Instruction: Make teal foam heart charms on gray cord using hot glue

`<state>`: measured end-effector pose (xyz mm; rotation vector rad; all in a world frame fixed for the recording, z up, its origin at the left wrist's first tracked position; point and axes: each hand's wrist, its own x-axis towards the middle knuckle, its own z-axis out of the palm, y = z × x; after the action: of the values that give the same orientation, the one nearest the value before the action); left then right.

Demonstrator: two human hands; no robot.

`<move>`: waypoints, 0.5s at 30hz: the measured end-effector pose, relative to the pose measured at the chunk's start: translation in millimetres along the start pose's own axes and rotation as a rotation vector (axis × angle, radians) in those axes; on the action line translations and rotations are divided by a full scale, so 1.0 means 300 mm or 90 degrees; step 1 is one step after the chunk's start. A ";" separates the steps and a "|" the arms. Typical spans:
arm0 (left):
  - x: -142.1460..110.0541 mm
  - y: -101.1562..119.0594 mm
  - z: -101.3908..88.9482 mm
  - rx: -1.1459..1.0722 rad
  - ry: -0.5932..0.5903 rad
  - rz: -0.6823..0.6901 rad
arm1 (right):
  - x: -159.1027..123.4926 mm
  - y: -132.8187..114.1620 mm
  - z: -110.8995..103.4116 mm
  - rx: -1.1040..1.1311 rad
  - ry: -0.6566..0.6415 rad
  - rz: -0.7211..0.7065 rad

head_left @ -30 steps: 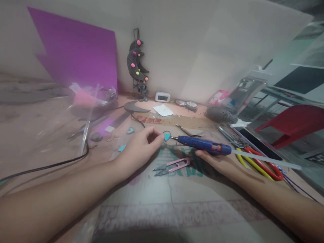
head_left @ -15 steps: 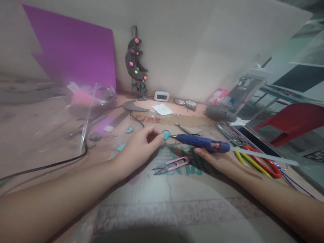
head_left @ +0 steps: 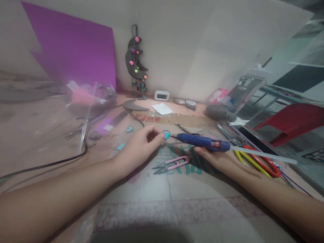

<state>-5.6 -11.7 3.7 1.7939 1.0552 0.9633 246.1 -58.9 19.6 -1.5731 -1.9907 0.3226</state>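
My right hand (head_left: 217, 158) grips a blue glue gun (head_left: 202, 141) with a clear glue stick (head_left: 263, 155) sticking out of its back. The gun's metal tip touches a small teal heart piece (head_left: 166, 135). My left hand (head_left: 139, 146) pinches that teal heart between thumb and fingertips, holding it down on the cardboard work surface (head_left: 177, 185). A thin wire loop sits just behind the heart. Pink thread snips (head_left: 172, 164) lie on the cardboard between my two hands.
Red and yellow handled scissors (head_left: 258, 163) lie at right. Two more teal hearts (head_left: 125, 138), a black cable (head_left: 50, 165), a plastic bag (head_left: 86, 101), a purple sheet (head_left: 73, 54), a dark moon hanging (head_left: 135, 60), a small clock (head_left: 162, 96), grey yarn (head_left: 220, 113) and a red chair (head_left: 296, 123) surround the spot.
Almost nothing differs: both hands keep their grip and the glue gun tip stays at the teal heart. The view has shifted very slightly.
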 end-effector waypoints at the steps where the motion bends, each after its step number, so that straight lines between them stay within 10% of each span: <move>1: 0.001 0.000 0.000 -0.001 0.000 0.001 | 0.001 -0.002 0.000 0.002 0.000 0.010; 15: 0.003 -0.002 0.002 0.002 -0.015 -0.005 | 0.005 -0.018 -0.004 0.031 -0.013 0.040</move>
<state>-5.0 -10.9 3.3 1.7985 1.0485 0.9337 242.3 -59.3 23.8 -1.6101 -1.9378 0.4101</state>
